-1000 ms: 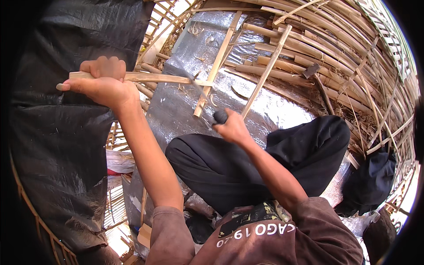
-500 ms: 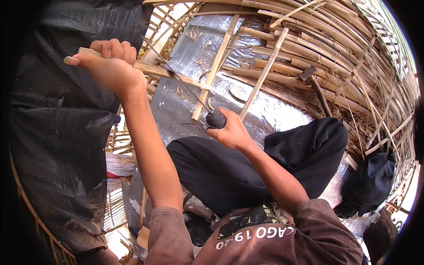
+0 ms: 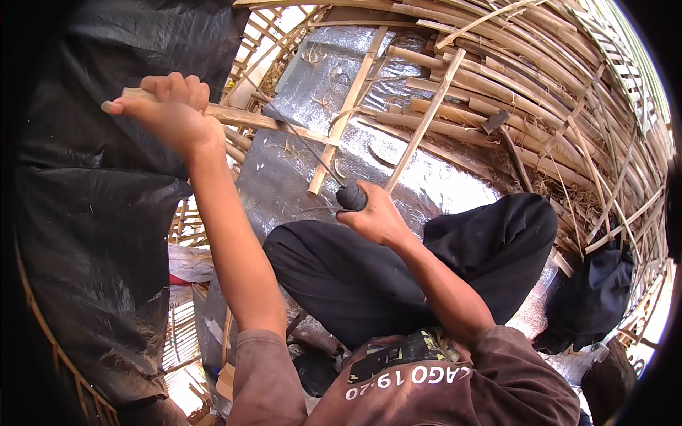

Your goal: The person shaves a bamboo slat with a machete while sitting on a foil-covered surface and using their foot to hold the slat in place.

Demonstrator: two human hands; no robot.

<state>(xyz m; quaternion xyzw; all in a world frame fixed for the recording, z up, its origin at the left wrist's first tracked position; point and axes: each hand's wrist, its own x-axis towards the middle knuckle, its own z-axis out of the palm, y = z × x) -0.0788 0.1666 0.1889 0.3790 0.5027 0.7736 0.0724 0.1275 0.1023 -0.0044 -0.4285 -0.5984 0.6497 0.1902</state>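
Note:
My left hand (image 3: 172,113), raised at the left, is closed round one end of a pale split bamboo strip (image 3: 241,116). The strip runs out to the right, its far end over another strip (image 3: 349,106) lying on the floor sheet. In front of my lap, my right hand (image 3: 380,216) grips a tool by its rounded, black-wrapped handle (image 3: 350,197). From that handle a long thin dark shaft or blade slants up and left across the held strip. Whether it touches the strip I cannot tell. My palm hides part of the handle.
A shiny grey sheet (image 3: 266,167) covers the floor, with thin shavings on it. Further strips (image 3: 426,124) and a stack of split bamboo (image 3: 490,92) lie at the far right, with a hammer-like tool (image 3: 513,145). Black sheeting (image 3: 92,234) hangs at the left. My crossed legs (image 3: 348,277) are close by.
My left hand has shifted slightly left with the bamboo strip. My right hand and the tool have moved a little right and down. Both grips stay the same.

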